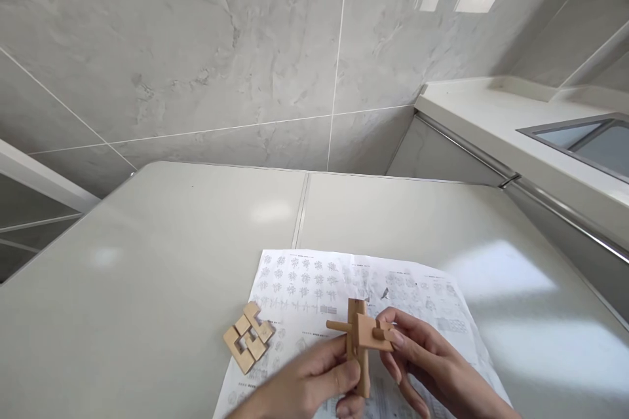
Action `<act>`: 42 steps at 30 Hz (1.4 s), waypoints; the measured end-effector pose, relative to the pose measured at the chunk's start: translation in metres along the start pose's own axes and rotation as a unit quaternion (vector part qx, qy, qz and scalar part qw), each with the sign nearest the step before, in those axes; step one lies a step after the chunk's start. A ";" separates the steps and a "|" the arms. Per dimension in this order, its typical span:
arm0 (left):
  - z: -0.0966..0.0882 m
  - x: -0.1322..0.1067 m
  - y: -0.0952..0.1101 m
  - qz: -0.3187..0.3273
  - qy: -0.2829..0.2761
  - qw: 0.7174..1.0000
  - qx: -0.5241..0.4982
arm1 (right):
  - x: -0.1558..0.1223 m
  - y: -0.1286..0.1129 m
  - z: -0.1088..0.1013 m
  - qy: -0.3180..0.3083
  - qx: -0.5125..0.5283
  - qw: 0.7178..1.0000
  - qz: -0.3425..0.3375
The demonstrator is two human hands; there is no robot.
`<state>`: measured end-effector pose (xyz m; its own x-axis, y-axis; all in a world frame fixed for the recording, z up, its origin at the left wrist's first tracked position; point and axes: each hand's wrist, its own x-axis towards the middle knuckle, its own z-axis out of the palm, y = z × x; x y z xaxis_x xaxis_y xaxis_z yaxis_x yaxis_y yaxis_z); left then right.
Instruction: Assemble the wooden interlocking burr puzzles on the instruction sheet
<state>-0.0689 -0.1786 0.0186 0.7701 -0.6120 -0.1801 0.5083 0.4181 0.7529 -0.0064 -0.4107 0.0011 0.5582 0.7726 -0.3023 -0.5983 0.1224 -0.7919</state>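
Note:
Above a printed paper sheet (314,275), both hands hold a partly joined wooden puzzle (366,334) of interlocking pieces. One long bar of it stands roughly upright, with a thin stick poking out to the left and a flat block on the right side. My left hand (322,376) is closed around the lower part of the upright bar. My right hand (417,360) pinches the right end of the puzzle with thumb and index finger; its other fingers hang loose below. Some of the joint between the pieces is hidden by the fingers.
Left of the hands, a flat cluster of light wooden blocks (249,338) lies across the paper's left edge. The white table (162,262) has a seam down its middle. A counter with a sink (590,137) stands beyond the table at the right, across a grey tiled floor.

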 end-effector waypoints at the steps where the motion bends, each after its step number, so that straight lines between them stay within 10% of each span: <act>1: 0.001 0.000 0.001 -0.001 -0.004 1.000 0.007 | 0.000 0.000 0.000 0.000 -0.006 1.000 0.007; 14: -0.003 -0.001 -0.002 -0.092 -0.005 0.992 0.080 | 0.007 -0.005 0.013 -0.021 -0.074 0.997 -0.004; 42: 0.000 0.008 0.001 -0.014 0.079 0.997 -0.003 | 0.006 -0.009 0.005 -0.004 -0.085 0.996 -0.010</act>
<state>-0.0624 -0.1828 0.0174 0.8059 -0.5111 -0.2987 0.5326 0.4058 0.7427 -0.0009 -0.4039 0.0092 0.5650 0.7756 -0.2814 -0.4808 0.0323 -0.8762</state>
